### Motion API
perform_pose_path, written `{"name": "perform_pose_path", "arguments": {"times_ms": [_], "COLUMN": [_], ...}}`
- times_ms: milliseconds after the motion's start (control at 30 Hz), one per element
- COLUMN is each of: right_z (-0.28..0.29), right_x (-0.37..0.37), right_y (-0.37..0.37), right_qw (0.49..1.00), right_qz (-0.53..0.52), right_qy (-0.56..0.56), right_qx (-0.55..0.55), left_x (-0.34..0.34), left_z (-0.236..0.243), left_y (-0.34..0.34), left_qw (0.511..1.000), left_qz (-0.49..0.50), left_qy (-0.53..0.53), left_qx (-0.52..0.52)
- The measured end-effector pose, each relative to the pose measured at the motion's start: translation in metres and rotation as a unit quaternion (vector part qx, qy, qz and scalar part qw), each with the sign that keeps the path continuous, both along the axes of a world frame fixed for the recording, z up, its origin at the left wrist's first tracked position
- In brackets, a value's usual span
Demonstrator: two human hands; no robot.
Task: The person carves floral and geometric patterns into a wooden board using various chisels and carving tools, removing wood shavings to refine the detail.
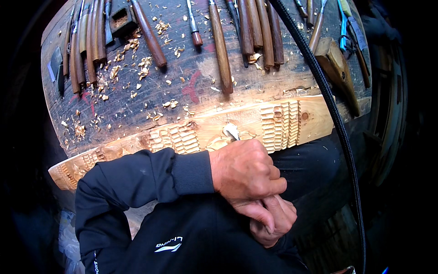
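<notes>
Several wooden-handled tools (96,39) lie at ten o'clock from the worker's hands, grips turned inward, presumably for quick pickup, on a worn bench (132,109) scattered with pale shavings (145,66). A long carved board (207,131) spans nine o'clock to just past one along the near edge, set across the body, it seems, for easy reach. Mid-board, the left hand (246,169) is closed around a carving tool (234,134), mostly hidden, its tip aimed toward eleven o'clock. Below it, at five o'clock, the right hand (273,221) curls against the left; whether it grips the handle cannot be made out. At one o'clock rests a mallet-like wooden piece (337,68), likely parked clear of the board.
</notes>
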State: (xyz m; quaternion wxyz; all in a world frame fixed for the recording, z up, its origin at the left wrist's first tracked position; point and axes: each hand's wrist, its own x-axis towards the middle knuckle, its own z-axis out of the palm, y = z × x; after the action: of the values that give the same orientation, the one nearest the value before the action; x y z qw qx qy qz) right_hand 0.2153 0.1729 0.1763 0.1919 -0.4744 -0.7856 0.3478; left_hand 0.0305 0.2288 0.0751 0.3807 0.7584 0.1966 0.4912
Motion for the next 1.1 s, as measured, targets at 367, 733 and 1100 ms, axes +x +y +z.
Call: {"name": "perform_pose_path", "arguments": {"times_ms": [367,733,1100], "right_z": [0.024,0.019,-0.039], "right_x": [0.024,-0.061,-0.12], "right_y": [0.034,0.167,0.227], "right_qw": [0.994,0.953,0.949], "right_qz": [0.061,0.13,0.158], "right_qy": [0.088,0.269,0.261], "right_qx": [-0.012,0.053,-0.082], "left_x": [-0.001,-0.042,-0.101], "left_z": [0.021,0.07,0.01], "left_y": [0.006,-0.002,0.01], "left_qw": [0.994,0.914,0.876], "left_qz": [0.07,0.164,0.252], "left_qy": [-0.038,-0.18,-0.121], "left_qx": [0.076,-0.324,-0.392]}}
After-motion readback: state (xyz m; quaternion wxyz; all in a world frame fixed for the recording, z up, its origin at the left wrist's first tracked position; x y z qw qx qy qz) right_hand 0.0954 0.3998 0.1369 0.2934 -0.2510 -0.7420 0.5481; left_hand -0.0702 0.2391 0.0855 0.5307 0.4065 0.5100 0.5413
